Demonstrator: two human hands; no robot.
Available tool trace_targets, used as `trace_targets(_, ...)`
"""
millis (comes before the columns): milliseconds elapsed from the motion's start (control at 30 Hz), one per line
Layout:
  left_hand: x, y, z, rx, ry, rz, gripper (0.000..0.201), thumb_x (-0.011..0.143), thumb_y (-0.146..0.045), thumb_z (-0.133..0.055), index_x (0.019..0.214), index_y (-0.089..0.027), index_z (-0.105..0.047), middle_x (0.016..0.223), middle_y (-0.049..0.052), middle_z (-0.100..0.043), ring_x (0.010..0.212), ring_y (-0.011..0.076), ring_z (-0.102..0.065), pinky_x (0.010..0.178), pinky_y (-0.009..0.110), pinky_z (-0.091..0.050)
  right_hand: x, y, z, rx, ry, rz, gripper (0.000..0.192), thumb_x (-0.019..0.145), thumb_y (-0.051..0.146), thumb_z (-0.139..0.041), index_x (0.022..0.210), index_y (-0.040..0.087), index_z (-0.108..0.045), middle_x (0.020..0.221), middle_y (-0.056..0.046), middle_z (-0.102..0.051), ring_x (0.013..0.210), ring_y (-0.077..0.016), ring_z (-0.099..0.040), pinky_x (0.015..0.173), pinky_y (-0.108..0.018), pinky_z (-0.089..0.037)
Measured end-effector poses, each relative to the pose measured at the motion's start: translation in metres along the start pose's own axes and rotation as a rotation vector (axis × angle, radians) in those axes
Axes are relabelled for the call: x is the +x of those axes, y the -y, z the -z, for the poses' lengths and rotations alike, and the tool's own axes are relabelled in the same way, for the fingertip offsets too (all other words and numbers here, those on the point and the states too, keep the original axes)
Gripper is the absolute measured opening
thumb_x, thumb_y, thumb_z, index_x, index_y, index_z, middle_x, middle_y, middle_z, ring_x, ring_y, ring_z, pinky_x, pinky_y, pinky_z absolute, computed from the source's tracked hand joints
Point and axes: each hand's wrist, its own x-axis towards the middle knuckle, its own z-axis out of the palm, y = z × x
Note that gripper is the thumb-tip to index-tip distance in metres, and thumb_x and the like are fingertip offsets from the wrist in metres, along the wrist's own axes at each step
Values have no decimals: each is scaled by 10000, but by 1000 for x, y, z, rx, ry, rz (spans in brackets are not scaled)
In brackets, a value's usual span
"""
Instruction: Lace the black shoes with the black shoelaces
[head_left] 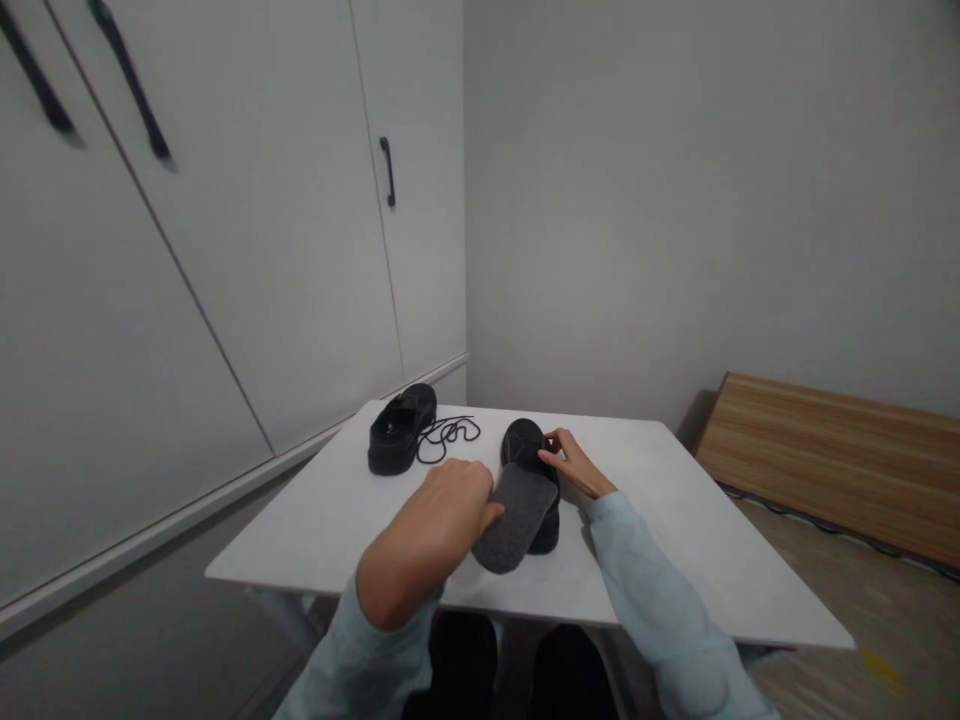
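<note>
A black shoe lies in the middle of the white table. A grey insole sticks out of its opening toward me. My left hand grips the near left edge of the insole. My right hand rests its fingers on the right side of the shoe, holding it. A second black shoe stands at the far left of the table, with a loose black lace lying beside it.
White cupboard doors with black handles line the left wall. A wooden board lies on the floor at the right. My dark-clad knees show under the table's near edge.
</note>
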Motion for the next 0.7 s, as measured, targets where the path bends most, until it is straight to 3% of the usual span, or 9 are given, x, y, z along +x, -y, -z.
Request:
trace_targets(233, -15, 7, -2, 43, 47, -42, 208, 814, -353, -554, 831, -180, -669, 740, 52, -645, 695, 187, -587, 652, 278, -401, 0, 0, -1, 9, 11, -13, 394, 796, 527, -517, 1013, 198, -518, 907, -33, -479, 866, -212, -477, 775, -364, -421)
trace_targets(433, -37, 0, -8, 21, -92, 44, 211, 817, -291, -553, 950, -194, -685, 840, 59, -670, 767, 195, -597, 738, 298, -413, -1, 3, 0, 8, 0, -7, 394, 797, 522, -517, 1020, 198, -527, 909, -35, -483, 883, -219, -483, 798, -371, -413)
trace_targets(600, -31, 8, -20, -84, -90, 211, 258, 815, -296, -547, 1010, -195, -683, 824, 63, -674, 739, 192, -606, 725, 299, -424, -1, 2, 0, 5, 0, -7, 388, 803, 527, -515, 1020, 206, -525, 896, -31, -475, 874, -217, -483, 823, -375, -412)
trace_targets(700, -20, 18, -36, -135, -162, 231, 284, 820, -302, -531, 1032, -174, -668, 827, 66, -666, 732, 186, -599, 723, 301, -426, 0, 0, -1, 1, -5, 3, 364, 806, 515, -521, 1011, 214, -530, 888, -31, -477, 873, -218, -484, 825, -375, -413)
